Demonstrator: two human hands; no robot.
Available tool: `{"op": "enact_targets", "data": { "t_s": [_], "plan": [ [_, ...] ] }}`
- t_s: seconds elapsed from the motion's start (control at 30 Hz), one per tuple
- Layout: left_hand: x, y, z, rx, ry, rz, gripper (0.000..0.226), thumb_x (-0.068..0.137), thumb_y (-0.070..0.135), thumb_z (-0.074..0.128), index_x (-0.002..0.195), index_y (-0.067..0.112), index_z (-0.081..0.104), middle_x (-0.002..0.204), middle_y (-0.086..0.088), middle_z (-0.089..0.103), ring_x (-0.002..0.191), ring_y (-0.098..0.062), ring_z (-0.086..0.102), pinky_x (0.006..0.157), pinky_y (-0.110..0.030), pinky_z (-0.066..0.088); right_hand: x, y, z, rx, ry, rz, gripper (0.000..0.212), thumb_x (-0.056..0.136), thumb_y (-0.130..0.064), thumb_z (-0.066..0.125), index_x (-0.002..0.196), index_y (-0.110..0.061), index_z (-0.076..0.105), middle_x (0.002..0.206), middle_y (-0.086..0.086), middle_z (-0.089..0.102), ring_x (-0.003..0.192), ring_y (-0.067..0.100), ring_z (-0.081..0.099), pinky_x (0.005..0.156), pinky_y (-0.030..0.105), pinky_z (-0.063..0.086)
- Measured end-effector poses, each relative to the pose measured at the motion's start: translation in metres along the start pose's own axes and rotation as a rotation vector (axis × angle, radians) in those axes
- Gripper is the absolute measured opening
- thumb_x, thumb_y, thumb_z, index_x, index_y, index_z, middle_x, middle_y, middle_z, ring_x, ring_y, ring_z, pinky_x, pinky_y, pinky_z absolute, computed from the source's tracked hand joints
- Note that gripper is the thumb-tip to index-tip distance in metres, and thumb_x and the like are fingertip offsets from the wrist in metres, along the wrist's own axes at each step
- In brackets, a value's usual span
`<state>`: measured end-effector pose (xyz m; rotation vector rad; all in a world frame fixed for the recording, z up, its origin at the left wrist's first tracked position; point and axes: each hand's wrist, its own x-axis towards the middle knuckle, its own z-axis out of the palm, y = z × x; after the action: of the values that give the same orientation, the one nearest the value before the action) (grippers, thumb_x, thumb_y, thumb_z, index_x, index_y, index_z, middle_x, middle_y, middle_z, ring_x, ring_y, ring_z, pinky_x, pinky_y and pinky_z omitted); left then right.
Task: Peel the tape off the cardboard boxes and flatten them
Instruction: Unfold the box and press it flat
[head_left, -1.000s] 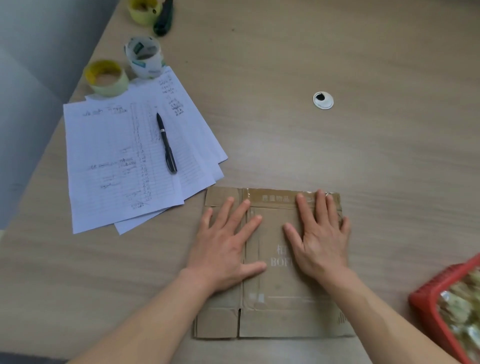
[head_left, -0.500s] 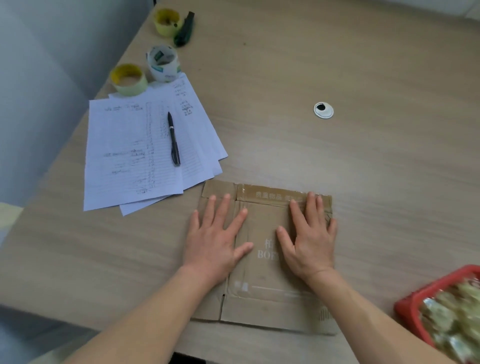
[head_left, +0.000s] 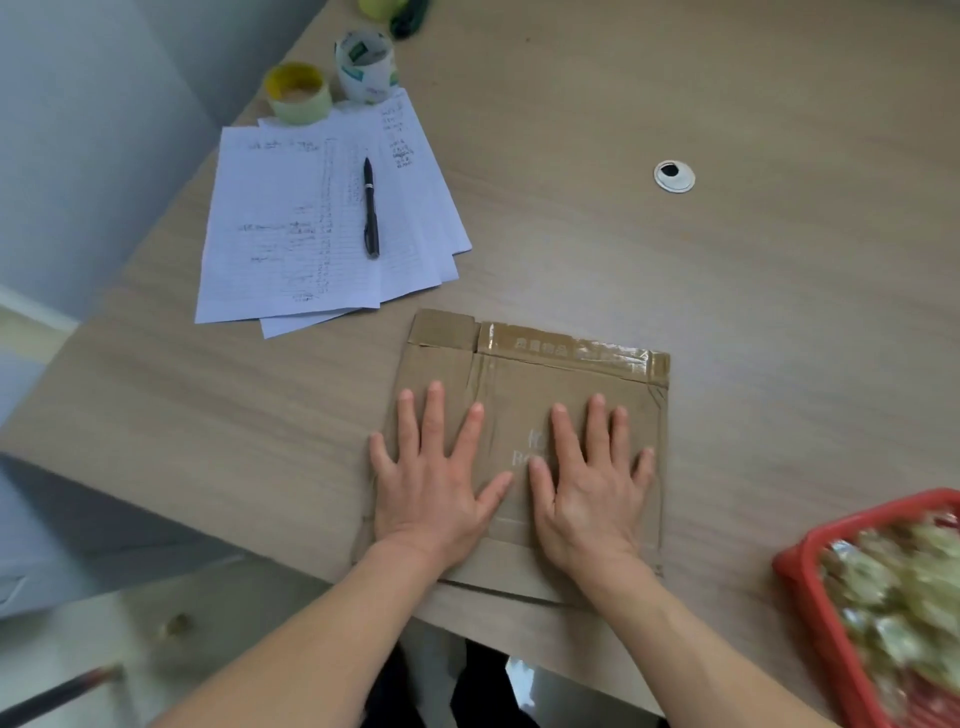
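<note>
Head view: two hands pressed a flattened cardboard box (head_left: 524, 395) onto the table (head_left: 727, 291).
Left hand (head_left: 434, 488) and right hand (head_left: 589, 493) lay flat, fingers spread; tape (head_left: 566, 347) lined the box's 12 o'clock edge, papers (head_left: 311, 228) at 10 o'clock.

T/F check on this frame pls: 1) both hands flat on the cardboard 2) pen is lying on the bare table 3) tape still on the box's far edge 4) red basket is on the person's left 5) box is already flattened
1) True. The left hand and right hand lie palm down, fingers spread, on the cardboard box.
2) False. The pen lies on the sheets of paper.
3) True. A shiny strip of tape runs along the far edge.
4) False. The red basket sits at the person's right.
5) True. The box lies flat on the table.
</note>
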<state>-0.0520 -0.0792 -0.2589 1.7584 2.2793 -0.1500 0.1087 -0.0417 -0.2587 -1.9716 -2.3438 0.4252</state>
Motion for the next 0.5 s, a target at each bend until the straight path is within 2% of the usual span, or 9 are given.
{"op": "enact_targets", "data": {
  "t_s": [0.07,0.1,0.2,0.3,0.37,0.43,0.47,0.5],
  "plan": [
    [0.000,-0.005,-0.002,-0.033,-0.055,0.020,0.083,0.083,0.080,0.012,0.156,0.042,0.001,0.163,-0.003,-0.024,0.149,-0.032,-0.022,0.114,-0.063,0.009,-0.003,0.004,-0.008,0.075,0.000,0.014,0.056,0.096,-0.045,0.049,0.149,-0.031,0.041,0.165,0.004,0.020,0.152,0.026,0.013,0.117,0.055,0.012],
    [-0.002,-0.010,-0.005,-0.073,-0.072,0.033,0.082,0.085,0.079,0.018,0.155,0.042,-0.004,0.161,0.000,-0.029,0.148,-0.028,-0.026,0.116,-0.061,0.007,-0.004,0.006,-0.014,0.109,0.002,0.053,0.056,0.096,-0.043,0.054,0.149,-0.029,0.042,0.165,0.004,0.018,0.152,0.024,0.013,0.117,0.050,0.013],
    [-0.019,-0.030,-0.017,-0.282,-0.065,-0.037,0.082,0.092,0.068,0.040,0.157,0.037,-0.001,0.163,0.005,-0.023,0.152,-0.022,-0.013,0.121,-0.050,0.012,-0.014,0.015,-0.034,0.177,0.034,0.369,0.066,0.091,-0.049,0.056,0.149,-0.024,0.036,0.163,0.010,0.019,0.148,0.028,0.021,0.113,0.049,0.021],
    [-0.053,-0.045,-0.021,-0.520,-0.017,-0.189,0.084,0.093,0.056,0.054,0.158,0.027,0.011,0.167,0.000,0.004,0.152,-0.022,0.011,0.119,-0.042,0.020,-0.034,0.013,-0.042,0.343,0.046,0.559,0.063,0.086,-0.044,0.062,0.139,-0.015,0.044,0.141,0.015,0.050,0.127,0.036,0.047,0.103,0.049,0.040],
    [-0.077,-0.054,-0.024,-0.695,0.013,-0.314,0.086,0.089,0.051,0.063,0.157,0.024,0.019,0.160,-0.003,0.027,0.145,-0.024,0.028,0.116,-0.042,0.029,-0.050,0.005,-0.043,0.487,0.060,0.617,0.063,0.079,-0.041,0.070,0.133,-0.015,0.050,0.130,0.014,0.059,0.118,0.035,0.055,0.099,0.046,0.046],
    [-0.101,-0.075,-0.030,-0.892,-0.042,-0.504,0.088,0.083,0.053,0.070,0.153,0.021,0.029,0.152,-0.003,0.042,0.137,-0.023,0.043,0.110,-0.044,0.040,-0.067,-0.005,-0.047,0.568,0.048,0.682,0.067,0.075,-0.046,0.075,0.131,-0.015,0.055,0.124,0.013,0.065,0.114,0.034,0.060,0.097,0.044,0.049],
    [-0.116,-0.090,-0.032,-0.964,-0.073,-0.554,0.080,0.080,0.055,0.073,0.145,0.021,0.042,0.143,-0.001,0.053,0.128,-0.021,0.053,0.105,-0.044,0.046,-0.076,-0.012,-0.049,0.586,0.028,0.683,0.062,0.074,-0.049,0.076,0.124,-0.014,0.062,0.115,0.011,0.070,0.107,0.033,0.064,0.094,0.043,0.051],
    [-0.131,-0.106,-0.034,-1.006,-0.093,-0.564,0.065,0.077,0.056,0.076,0.129,0.023,0.055,0.129,0.002,0.063,0.113,-0.017,0.061,0.097,-0.041,0.051,-0.084,-0.019,-0.051,0.597,-0.001,0.650,0.054,0.074,-0.053,0.076,0.111,-0.014,0.068,0.101,0.007,0.073,0.095,0.032,0.067,0.088,0.043,0.054]
  ]
}}
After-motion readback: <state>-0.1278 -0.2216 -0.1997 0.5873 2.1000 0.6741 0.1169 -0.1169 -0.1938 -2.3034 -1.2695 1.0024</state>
